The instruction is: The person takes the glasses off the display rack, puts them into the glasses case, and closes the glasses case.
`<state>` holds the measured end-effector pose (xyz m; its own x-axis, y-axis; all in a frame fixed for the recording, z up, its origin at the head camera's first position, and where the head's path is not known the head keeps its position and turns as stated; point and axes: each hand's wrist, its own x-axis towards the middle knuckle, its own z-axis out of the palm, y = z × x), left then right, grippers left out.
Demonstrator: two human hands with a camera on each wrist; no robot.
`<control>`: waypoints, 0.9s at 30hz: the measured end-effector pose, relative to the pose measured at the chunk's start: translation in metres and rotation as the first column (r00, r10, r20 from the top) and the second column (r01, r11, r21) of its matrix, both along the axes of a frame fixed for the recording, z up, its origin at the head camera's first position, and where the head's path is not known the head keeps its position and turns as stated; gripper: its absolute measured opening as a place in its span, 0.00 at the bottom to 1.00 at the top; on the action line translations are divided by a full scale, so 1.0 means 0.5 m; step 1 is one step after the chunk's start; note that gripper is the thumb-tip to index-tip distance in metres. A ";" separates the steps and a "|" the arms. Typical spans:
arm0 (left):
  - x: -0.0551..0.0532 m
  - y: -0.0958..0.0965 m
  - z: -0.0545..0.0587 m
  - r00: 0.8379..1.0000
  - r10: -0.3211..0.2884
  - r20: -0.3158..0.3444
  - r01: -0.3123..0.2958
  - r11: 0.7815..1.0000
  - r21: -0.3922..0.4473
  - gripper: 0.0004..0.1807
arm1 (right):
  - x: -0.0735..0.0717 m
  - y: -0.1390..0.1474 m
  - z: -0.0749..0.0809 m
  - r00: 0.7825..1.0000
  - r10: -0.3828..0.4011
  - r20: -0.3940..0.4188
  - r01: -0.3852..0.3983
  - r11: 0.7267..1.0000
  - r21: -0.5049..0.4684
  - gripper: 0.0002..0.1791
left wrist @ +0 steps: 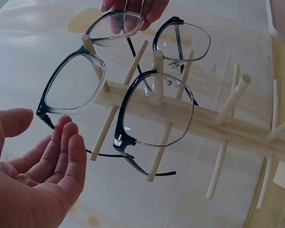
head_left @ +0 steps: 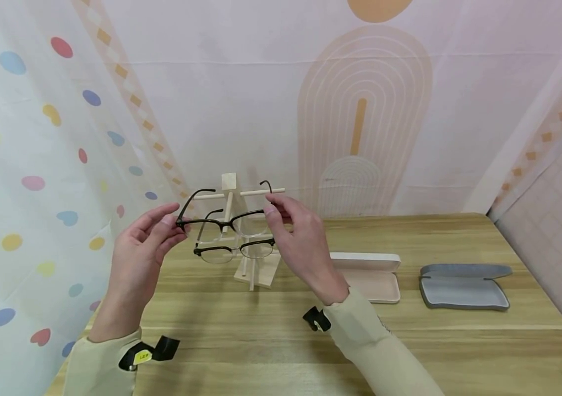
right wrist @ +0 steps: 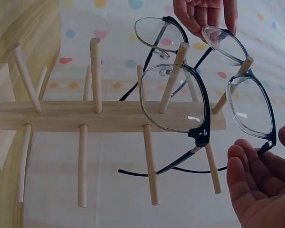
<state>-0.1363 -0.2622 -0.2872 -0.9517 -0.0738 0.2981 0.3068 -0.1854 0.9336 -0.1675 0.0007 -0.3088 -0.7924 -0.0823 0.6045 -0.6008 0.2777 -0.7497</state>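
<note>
A wooden peg stand (head_left: 229, 181) bears two pairs of dark-topped eyeglasses, one above the other. The upper eyeglasses (head_left: 201, 222) have clear lower rims; their bridge sits on the top peg. Just below are the lower eyeglasses (head_left: 215, 249), with thin metal lower rims. My left hand (head_left: 138, 247) is at the upper pair's left hinge, fingertips by the temple, thumb a little apart from the frame (left wrist: 50, 90). At the other hinge is my right hand (head_left: 305, 239); its thumb also stands off the frame in the right wrist view (right wrist: 270, 107).
To the right on the wooden table (head_left: 261, 341) lie a white eyeglass case (head_left: 392, 261) and a grey eyeglass case (head_left: 464, 269), both with lids up. Lower pegs (right wrist: 82, 166) stick out of the stand. Patterned curtains (head_left: 241, 110) hang behind and at the sides.
</note>
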 end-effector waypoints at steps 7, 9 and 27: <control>0.002 -0.001 0.001 1.000 0.009 0.000 -0.009 1.000 0.018 0.12 | 0.001 -0.001 0.003 1.000 0.001 -0.005 -0.001 1.000 -0.001 0.20; 0.003 -0.001 0.001 1.000 0.009 -0.001 -0.009 1.000 0.024 0.12 | 0.001 -0.001 0.003 1.000 0.006 -0.002 -0.006 1.000 -0.009 0.20; 0.030 0.012 0.014 0.999 0.046 -0.026 -0.045 0.997 0.057 0.13 | 0.025 0.009 0.018 0.999 0.028 -0.034 -0.030 0.997 -0.071 0.19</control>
